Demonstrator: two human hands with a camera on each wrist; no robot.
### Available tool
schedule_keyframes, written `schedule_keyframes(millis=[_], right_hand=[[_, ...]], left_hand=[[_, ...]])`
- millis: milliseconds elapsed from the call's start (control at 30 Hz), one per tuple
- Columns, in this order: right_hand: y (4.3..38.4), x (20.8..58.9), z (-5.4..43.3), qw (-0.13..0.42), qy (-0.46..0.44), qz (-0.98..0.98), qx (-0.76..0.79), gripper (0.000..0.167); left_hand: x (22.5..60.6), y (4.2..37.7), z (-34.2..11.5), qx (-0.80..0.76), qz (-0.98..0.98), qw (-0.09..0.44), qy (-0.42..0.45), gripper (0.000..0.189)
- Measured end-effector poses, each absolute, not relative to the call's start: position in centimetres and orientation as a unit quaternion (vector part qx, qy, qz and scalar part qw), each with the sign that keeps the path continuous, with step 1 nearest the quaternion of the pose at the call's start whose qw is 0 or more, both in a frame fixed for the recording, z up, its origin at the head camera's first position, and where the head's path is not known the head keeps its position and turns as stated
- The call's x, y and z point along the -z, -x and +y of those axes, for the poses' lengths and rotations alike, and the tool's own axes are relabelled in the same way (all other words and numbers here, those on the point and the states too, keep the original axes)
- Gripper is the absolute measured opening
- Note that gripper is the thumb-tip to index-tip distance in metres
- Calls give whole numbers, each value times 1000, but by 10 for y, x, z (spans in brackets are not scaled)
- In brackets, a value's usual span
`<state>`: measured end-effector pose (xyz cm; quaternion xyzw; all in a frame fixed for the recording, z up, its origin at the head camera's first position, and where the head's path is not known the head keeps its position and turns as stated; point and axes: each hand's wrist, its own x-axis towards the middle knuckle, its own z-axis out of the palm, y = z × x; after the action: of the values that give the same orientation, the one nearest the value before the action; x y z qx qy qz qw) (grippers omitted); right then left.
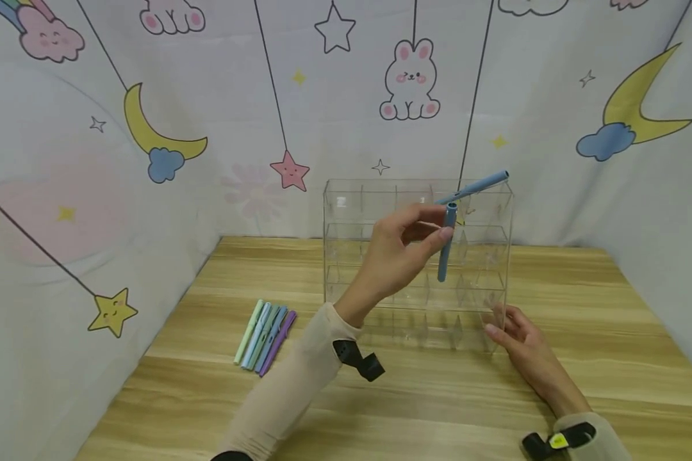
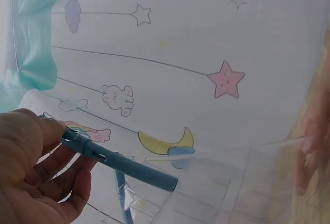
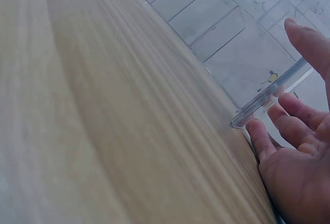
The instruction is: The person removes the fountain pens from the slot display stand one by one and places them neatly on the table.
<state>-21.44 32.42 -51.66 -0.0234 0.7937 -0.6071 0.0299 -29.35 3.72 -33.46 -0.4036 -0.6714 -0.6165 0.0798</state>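
My left hand (image 1: pixel 400 246) pinches a blue pen (image 1: pixel 443 259) between thumb and fingers, in front of a clear divided organizer (image 1: pixel 325 256). The pen hangs nearly upright in the head view. In the left wrist view, its clip end lies within the fingers and its long barrel (image 2: pixel 139 171) sticks out. A second blue pen (image 1: pixel 481 184) slants across the organizer's top right corner. Down at the lower right corner, my right hand (image 1: pixel 525 346) holds the organizer's side panel (image 3: pixel 273 90), thumb at the front edge and fingers along the outside.
Several pens in green, blue and purple (image 1: pixel 279 339) lie side by side on the wooden table (image 1: pixel 438 410), left of the organizer. Behind the table hangs a white cloth (image 1: pixel 225 96) printed with stars, moons and rabbits.
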Motion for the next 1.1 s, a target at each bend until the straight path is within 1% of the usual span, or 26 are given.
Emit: schedule_keyframes(millis=[100,167,233,300,400,500,633,833,1033,1100], right_hand=[[215,516,324,30,22,797,603,62],[215,516,324,30,21,799,601,62],[216,516,323,30,20,799,600,62],[215,516,323,30,20,799,600,62],[215,517,323,32,21,796,604,62],[215,516,324,34,17,796,605,62],[215,516,325,35,10,801,598,63],[214,516,326,36,8,803,594,64],[214,517,324,28,17,796,604,61],[214,517,325,26,16,796,605,61]], left_hand=[[344,286,25,634,-674,15,379,33],[352,282,16,634,-683,-18,364,35],[360,277,5,627,-696,-36,348,36],[367,274,-8,622,-706,-40,336,36],[374,271,-27,621,-714,-31,324,36],[376,270,-46,622,-717,-7,314,35],[372,270,-73,621,-726,37,292,34],[365,271,-111,615,-740,84,260,34],[369,269,-144,599,-760,115,223,33],[373,268,-153,599,-765,117,207,32]])
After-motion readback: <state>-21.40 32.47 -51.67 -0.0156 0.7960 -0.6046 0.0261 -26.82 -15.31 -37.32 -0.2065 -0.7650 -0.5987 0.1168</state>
